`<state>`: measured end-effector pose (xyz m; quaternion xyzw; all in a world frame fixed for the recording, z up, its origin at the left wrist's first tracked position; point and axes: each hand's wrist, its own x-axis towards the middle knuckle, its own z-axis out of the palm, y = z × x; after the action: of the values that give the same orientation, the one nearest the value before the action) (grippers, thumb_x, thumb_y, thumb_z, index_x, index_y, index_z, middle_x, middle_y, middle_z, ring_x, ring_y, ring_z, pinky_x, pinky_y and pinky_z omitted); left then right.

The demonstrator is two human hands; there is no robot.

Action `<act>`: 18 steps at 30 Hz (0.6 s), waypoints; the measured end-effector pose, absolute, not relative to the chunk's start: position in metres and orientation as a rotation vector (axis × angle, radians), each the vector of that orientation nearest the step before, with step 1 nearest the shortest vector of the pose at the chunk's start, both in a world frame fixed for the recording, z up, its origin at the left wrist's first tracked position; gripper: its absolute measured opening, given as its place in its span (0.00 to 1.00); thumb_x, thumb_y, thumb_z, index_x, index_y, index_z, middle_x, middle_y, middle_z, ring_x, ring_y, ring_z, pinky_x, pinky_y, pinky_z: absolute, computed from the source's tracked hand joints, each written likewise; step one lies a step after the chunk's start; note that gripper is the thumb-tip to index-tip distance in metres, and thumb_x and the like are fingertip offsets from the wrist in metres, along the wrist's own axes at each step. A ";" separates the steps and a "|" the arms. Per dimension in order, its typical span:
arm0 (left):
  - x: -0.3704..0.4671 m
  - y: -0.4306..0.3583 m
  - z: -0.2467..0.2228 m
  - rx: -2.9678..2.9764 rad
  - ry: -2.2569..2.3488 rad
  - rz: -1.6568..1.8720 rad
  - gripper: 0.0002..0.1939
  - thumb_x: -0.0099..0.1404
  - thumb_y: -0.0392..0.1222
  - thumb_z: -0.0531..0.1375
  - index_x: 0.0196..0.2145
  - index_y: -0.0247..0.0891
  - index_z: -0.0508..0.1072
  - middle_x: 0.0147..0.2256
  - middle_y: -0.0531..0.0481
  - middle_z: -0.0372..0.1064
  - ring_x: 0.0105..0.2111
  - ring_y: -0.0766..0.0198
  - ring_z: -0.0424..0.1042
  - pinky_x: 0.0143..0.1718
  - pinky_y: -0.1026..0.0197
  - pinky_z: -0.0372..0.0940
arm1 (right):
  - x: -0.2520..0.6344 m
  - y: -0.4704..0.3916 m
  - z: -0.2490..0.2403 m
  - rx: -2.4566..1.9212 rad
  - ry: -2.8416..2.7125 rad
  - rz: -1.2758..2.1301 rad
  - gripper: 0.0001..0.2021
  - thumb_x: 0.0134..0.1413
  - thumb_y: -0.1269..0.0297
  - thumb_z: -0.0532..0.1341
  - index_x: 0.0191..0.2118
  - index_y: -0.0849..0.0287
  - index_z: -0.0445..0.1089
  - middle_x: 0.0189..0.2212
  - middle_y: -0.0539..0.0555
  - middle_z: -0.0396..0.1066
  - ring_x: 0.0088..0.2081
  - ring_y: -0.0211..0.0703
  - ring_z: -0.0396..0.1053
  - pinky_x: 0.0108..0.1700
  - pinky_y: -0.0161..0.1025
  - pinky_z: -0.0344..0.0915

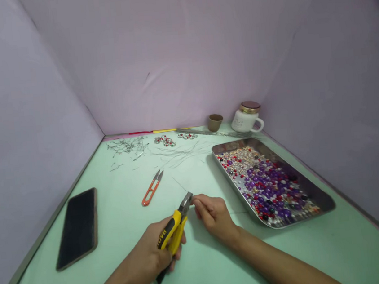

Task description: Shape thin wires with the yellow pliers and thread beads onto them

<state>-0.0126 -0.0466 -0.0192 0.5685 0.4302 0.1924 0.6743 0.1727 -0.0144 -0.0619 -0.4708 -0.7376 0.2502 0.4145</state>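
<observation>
My left hand point(150, 254) is wrapped round the yellow-and-black handles of a pair of pliers point(172, 232). The metal jaws point up and to the right, right beside the fingertips of my right hand point(214, 214). That hand is closed in a pinch on a thin wire point(179, 183), which shows as a fine line running up and left from the jaws. How the jaws grip the wire is too small to tell. Orange thread snips point(151, 191) lie on the table just beyond the pliers, with their blades pointing away.
A metal tray point(228, 174) of mixed beads stands at right. A phone point(78, 228) lies at left. Toward the back are wire scraps point(127, 146), beaded pieces point(165, 140), loose wires point(183, 151), a small brown cup point(215, 122) and a lidded white mug point(244, 120). Pale walls enclose the green tabletop point(116, 222).
</observation>
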 end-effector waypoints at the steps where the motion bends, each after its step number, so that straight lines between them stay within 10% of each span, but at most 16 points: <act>1: -0.013 -0.047 -0.017 1.464 1.105 0.412 0.18 0.48 0.27 0.50 0.38 0.38 0.65 0.27 0.51 0.63 0.25 0.66 0.63 0.26 0.63 0.60 | 0.173 -0.014 -0.063 -1.185 -1.859 0.642 0.14 0.57 0.64 0.47 0.29 0.59 0.67 0.14 0.47 0.62 0.18 0.34 0.60 0.25 0.30 0.56; 10: 0.004 -0.057 -0.021 2.172 1.819 0.035 0.40 0.47 0.22 0.45 0.59 0.38 0.44 0.45 0.40 0.60 0.43 0.52 0.62 0.37 0.55 0.60 | 0.173 -0.010 -0.066 -1.253 -1.886 0.691 0.14 0.57 0.64 0.47 0.32 0.58 0.70 0.16 0.48 0.65 0.20 0.36 0.63 0.26 0.31 0.56; 18: -0.012 -0.053 -0.007 1.183 0.981 0.416 0.18 0.42 0.29 0.50 0.34 0.36 0.64 0.26 0.52 0.62 0.22 0.66 0.63 0.22 0.64 0.60 | 0.173 -0.013 -0.067 -1.158 -1.869 0.622 0.13 0.56 0.65 0.47 0.32 0.61 0.68 0.16 0.48 0.63 0.20 0.34 0.61 0.26 0.30 0.55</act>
<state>-0.0120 -0.0527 -0.0072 0.5312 0.4402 0.1868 0.6994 0.1733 -0.0135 -0.0673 -0.4610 -0.7441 0.2477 0.4153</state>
